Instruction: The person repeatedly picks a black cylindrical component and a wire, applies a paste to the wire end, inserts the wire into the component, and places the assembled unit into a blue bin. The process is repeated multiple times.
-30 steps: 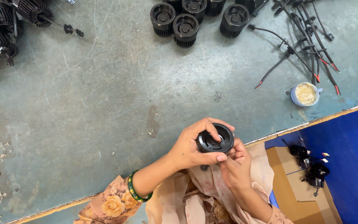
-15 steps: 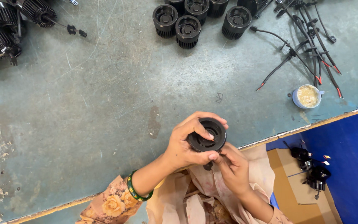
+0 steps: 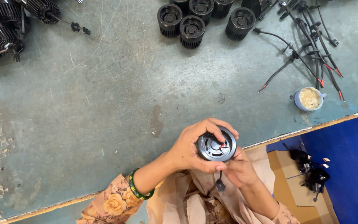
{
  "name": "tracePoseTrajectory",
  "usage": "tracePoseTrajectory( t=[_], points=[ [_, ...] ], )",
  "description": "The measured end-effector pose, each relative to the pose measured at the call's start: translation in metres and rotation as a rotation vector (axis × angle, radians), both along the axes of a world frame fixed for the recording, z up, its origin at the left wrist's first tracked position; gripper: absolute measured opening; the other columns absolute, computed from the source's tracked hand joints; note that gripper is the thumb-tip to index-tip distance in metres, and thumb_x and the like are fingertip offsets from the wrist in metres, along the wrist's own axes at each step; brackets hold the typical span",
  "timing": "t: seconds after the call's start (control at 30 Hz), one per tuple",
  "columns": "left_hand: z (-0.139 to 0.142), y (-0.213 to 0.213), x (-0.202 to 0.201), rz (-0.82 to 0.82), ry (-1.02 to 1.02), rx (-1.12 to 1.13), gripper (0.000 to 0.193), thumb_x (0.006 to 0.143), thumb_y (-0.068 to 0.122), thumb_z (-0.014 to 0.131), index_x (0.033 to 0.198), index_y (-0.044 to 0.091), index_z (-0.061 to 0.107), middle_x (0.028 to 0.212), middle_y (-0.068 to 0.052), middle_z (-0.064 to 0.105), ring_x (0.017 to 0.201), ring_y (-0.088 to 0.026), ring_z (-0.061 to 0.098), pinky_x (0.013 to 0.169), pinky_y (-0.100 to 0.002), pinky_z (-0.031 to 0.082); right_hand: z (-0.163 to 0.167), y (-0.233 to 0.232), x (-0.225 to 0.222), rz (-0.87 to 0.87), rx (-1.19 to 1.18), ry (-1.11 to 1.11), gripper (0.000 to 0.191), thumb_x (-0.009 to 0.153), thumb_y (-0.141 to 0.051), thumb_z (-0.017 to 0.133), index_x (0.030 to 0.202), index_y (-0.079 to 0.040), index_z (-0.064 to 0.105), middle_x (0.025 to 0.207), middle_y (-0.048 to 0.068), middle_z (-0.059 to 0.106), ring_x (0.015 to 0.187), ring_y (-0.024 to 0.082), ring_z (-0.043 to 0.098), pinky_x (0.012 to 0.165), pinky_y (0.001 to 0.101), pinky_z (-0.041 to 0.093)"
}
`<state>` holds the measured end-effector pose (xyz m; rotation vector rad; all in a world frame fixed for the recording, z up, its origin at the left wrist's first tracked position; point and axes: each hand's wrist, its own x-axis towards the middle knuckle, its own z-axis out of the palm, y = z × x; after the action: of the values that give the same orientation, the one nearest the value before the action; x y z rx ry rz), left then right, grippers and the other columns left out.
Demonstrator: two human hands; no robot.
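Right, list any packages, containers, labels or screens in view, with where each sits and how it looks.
Small round cup: on the worktable's right side near the edge, pale blue wall, cream-yellow paste inside.
Cardboard box: below the table edge at lower right, brown, flaps open, black parts lying on it.
Blue bin: around the cardboard, plain blue.
No labels, signs or screens show.

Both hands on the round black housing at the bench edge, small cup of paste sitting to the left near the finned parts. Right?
Not quite. The small cup of paste sits to the right, by the loose cables, as the head view shows. Both the left hand and right hand do hold the round black housing at the bench edge.
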<state>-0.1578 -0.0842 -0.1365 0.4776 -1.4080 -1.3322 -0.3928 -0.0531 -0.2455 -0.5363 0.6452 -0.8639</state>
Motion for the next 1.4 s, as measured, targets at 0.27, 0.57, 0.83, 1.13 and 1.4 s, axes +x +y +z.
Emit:
tracePoseTrajectory(
  t=[0.27, 0.57, 0.83, 1.13, 1.4],
  points=[
    [-0.001, -0.001, 0.000, 0.067, -0.076, -0.077, 0.041, 0.081, 0.018, 0.092, 0.104, 0.011, 0.058, 0.129, -0.015, 0.067, 0.118, -0.022, 0.069, 0.103, -0.034, 0.057, -0.009, 0.009, 0.010, -0.063, -0.112, -0.012, 0.031, 0.089, -0.003, 0.078, 0.119, 0.006, 0.072, 0.121, 0.016, 0.070, 0.111, 0.024, 0.067, 0.099, 0.0409, 0.052],
    [-0.001, -0.003, 0.001, 0.190, -0.111, -0.112, 0.038, 0.079, 0.017, 0.091, 0.099, 0.010, 0.060, 0.130, -0.017, 0.066, 0.112, -0.021, 0.068, 0.096, -0.031, 0.058, 0.087, -0.020, 0.001, -0.356, -0.709, 0.670, 0.030, 0.088, -0.012, 0.075, 0.115, 0.002, 0.072, 0.115, 0.009, 0.068, 0.104, 0.017, 0.067, 0.091, 0.0311, 0.053],
    [-0.003, -0.003, 0.000, 0.183, -0.181, -0.130, 0.039, 0.076, 0.020, 0.092, 0.097, 0.008, 0.062, 0.130, -0.017, 0.066, 0.114, -0.025, 0.069, 0.099, -0.034, 0.057, 0.204, -0.098, 0.011, 0.211, -1.511, 0.957, 0.026, 0.073, -0.006, 0.078, 0.097, -0.014, 0.079, 0.108, 0.001, 0.071, 0.121, 0.027, 0.061, 0.100, 0.0392, 0.050],
    [-0.013, -0.002, -0.002, 0.139, -0.154, -0.053, 0.039, 0.077, 0.021, 0.092, 0.096, 0.009, 0.060, 0.123, -0.012, 0.068, 0.109, -0.023, 0.069, 0.096, -0.033, 0.056, 0.238, -0.137, 0.040, 0.777, -1.555, 0.769, 0.024, 0.072, -0.012, 0.083, 0.095, -0.017, 0.082, 0.092, -0.003, 0.068, 0.094, 0.020, 0.063, 0.078, 0.0312, 0.054],
    [-0.021, 0.001, -0.007, -0.034, 0.035, 0.302, 0.039, 0.082, 0.019, 0.090, 0.102, 0.010, 0.059, 0.104, -0.002, 0.065, 0.104, -0.013, 0.059, 0.094, -0.029, 0.050, 0.219, -0.137, 0.047, 0.808, -1.466, 0.758, 0.018, 0.075, -0.009, 0.080, 0.093, -0.015, 0.080, 0.094, 0.000, 0.062, 0.089, 0.019, 0.062, 0.075, 0.0324, 0.051]
  ],
)
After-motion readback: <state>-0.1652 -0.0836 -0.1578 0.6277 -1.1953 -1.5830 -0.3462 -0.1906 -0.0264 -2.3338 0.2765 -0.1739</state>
